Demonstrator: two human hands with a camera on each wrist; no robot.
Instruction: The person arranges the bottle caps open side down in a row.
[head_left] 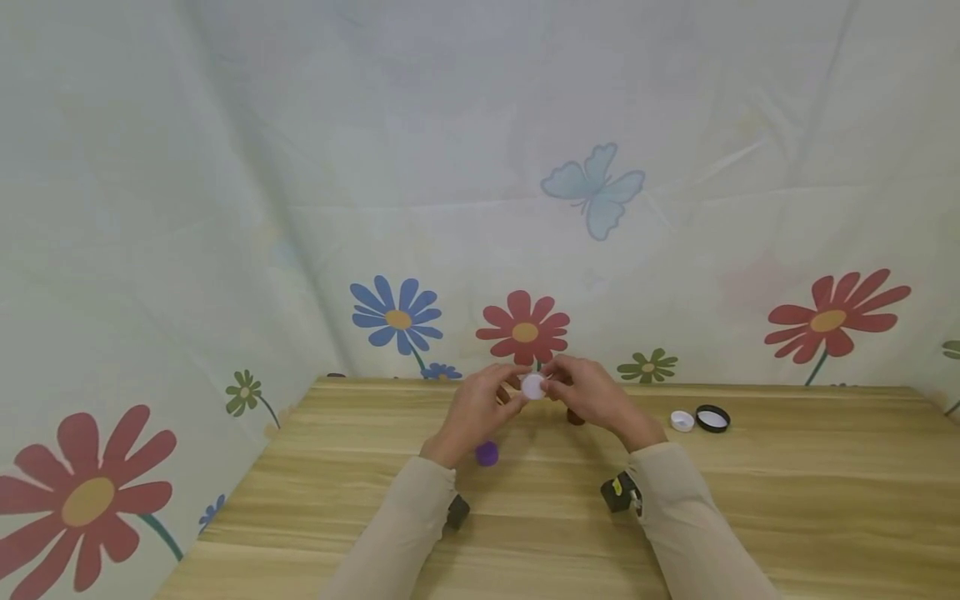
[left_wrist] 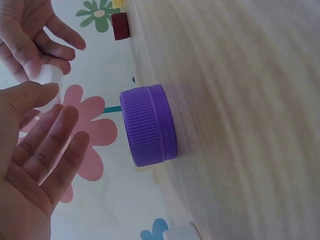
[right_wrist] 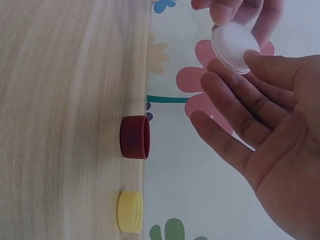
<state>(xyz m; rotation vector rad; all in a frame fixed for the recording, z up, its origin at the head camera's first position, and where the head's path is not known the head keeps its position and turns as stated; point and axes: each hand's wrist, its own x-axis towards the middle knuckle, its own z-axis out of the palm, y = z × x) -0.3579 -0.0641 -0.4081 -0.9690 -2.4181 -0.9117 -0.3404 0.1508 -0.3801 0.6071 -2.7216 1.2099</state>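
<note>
A round white bottle cap (head_left: pixel 534 386) is held up above the far side of the table, between the two hands. My left hand (head_left: pixel 480 404) pinches its left edge with the thumb and fingers. On the opposite edge, the thumb and fingers of my right hand (head_left: pixel 588 392) pinch the same cap. Fine ridges run round its rim in the right wrist view, and the remaining fingers of that hand are spread. A ribbed purple cap (left_wrist: pixel 149 125) stands on the table below the left hand. Beneath the right hand are a dark red cap (right_wrist: pixel 135 137) and a yellow cap (right_wrist: pixel 130 212).
On the right of the wooden table (head_left: pixel 787 500) lie a small white cap (head_left: pixel 682 421) and a black-rimmed lid (head_left: pixel 712 418), side by side. Behind the table's far edge hangs a pale curtain (head_left: pixel 450 167) printed with flowers. Another white object (left_wrist: pixel 181 233) shows at the left wrist view's bottom.
</note>
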